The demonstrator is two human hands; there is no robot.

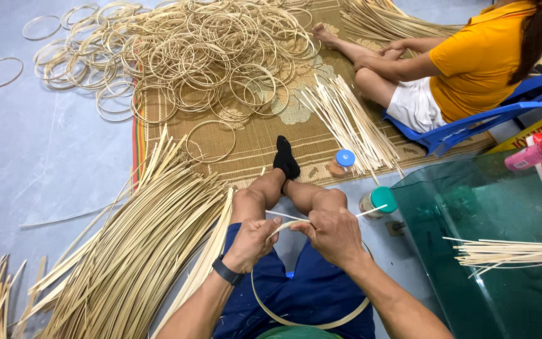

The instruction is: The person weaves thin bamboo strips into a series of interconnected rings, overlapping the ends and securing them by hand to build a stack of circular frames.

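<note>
I sit on the floor with my legs stretched out. My left hand (251, 242) and my right hand (334, 233) both grip a thin bamboo strip bent into a hoop (296, 321) over my lap. The two hands meet at the top of the hoop, where the strip's ends overlap and one end sticks out to the right. A black watch sits on my left wrist.
A big bundle of bamboo strips (133, 245) lies at my left. Finished rings (183, 56) are heaped on a woven mat (258, 138). A small jar with a teal lid (377, 202) stands by my right knee. Another person in a yellow shirt (472, 59) sits at right. A green glass table (490, 251) holds thin sticks.
</note>
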